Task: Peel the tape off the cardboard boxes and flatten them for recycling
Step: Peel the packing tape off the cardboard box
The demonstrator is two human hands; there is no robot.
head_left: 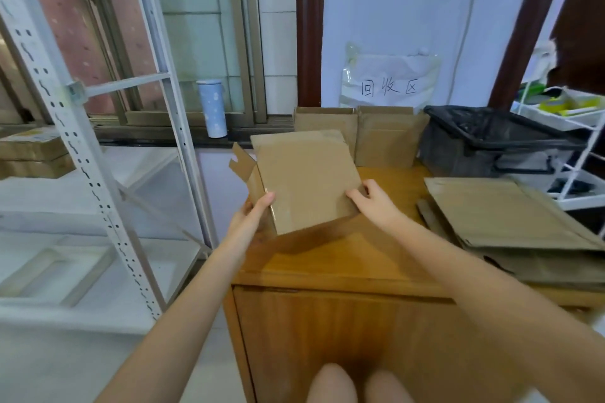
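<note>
Two hands hold one small cardboard box [307, 180] above the back left part of a wooden cabinet top [343, 258]. The left hand [252, 216] grips the box's near left corner, thumb on the upper face and fingers curled underneath. The right hand [373, 203] holds the near right corner, thumb lying on the top face and fingers bent round the edge. The box is tilted, its broad plain face turned up toward the camera, and an open end flap [240, 160] sticks out on its left side; what is inside the box cannot be seen.

Against the wall behind it, two more flattened cartons [389, 141] stand upright side by side under a taped paper sign [389, 85] with handwritten characters. Just right of them sits a bin lined with a black bag [491, 137]; its contents are too dark to make out. Several flattened cardboard sheets [510, 216] lie stacked on the right part of the cabinet top.

Further right, a white wire trolley [569, 121] carries yellow and green items in its upper tray, too blurred to name. On the window ledge stands a pale blue tumbler [212, 108]. At the left, a white metal shelving rack [82, 141] holds closed brown boxes [32, 154] on a shelf.
</note>
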